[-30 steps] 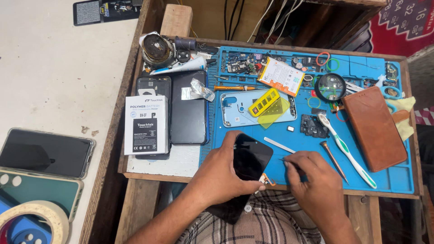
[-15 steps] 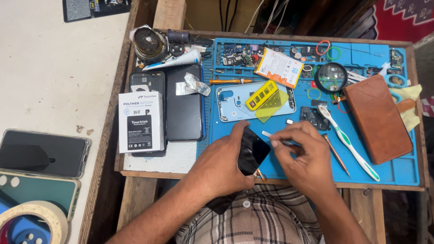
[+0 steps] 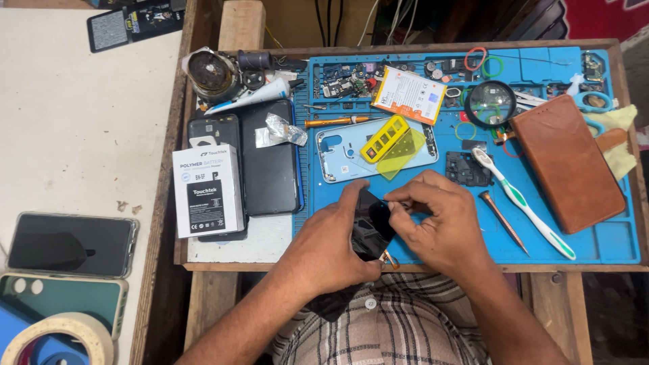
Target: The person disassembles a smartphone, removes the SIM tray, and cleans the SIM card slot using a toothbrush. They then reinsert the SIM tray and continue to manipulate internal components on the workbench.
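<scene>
A blue mat (image 3: 608, 243) covers the wooden surface. At 6 o'clock, the left hand (image 3: 328, 247) grips a dark phone screen (image 3: 370, 226); the right hand (image 3: 443, 226) has its fingers (image 3: 405, 199) pinching the screen's top edge.

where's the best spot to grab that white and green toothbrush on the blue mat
Grip the toothbrush around the middle of its handle, coming straight down from above with the fingers pinching across its narrow width. It lies flat and diagonal on the blue mat, head up-left by the black part, tail down-right. The brown wallet sits close on one side and the copper-headed tool on the other, so mid-handle likely leaves the most room.
</scene>
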